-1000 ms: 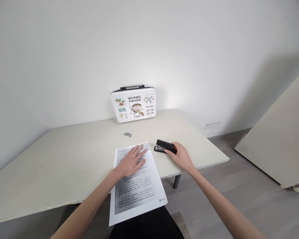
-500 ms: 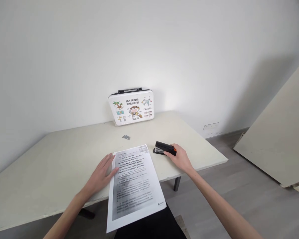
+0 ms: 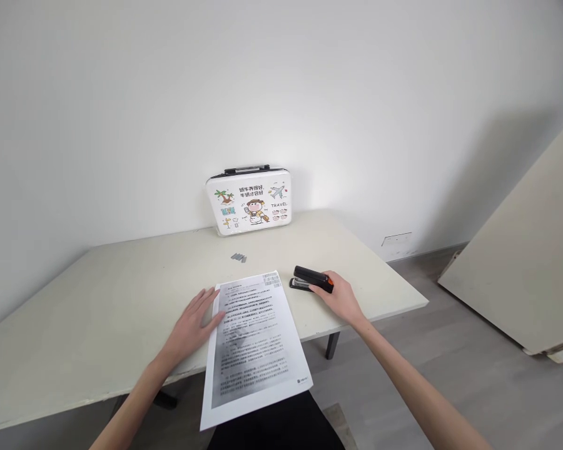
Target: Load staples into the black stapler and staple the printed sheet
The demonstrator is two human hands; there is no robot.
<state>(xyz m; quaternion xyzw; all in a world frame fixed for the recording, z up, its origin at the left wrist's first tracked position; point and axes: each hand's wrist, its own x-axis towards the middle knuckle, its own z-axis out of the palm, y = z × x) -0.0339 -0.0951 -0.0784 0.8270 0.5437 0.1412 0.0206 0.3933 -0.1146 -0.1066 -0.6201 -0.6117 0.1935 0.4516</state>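
A printed sheet of paper (image 3: 253, 350) lies on the table, its lower part hanging past the front edge over my lap. My left hand (image 3: 190, 328) rests along the sheet's left edge, fingers stretched out and lying flat, with the thumb on the print. To the right of the sheet, my right hand (image 3: 340, 299) is wrapped round the rear of a black stapler (image 3: 312, 277). The stapler sits on the tabletop with its jaws apart and pointing left, a small gap from the paper. Several strips of grey staples (image 3: 239, 257) lie beyond the sheet.
A white case (image 3: 251, 203) with cartoon prints and a black handle leans against the wall at the back of the pale table (image 3: 98, 312). The table's right corner is past my right hand. A pale panel (image 3: 520, 262) stands at the far right on the grey floor.
The whole view has shifted very slightly. Both hands, the sheet and the stapler keep the same places relative to each other.
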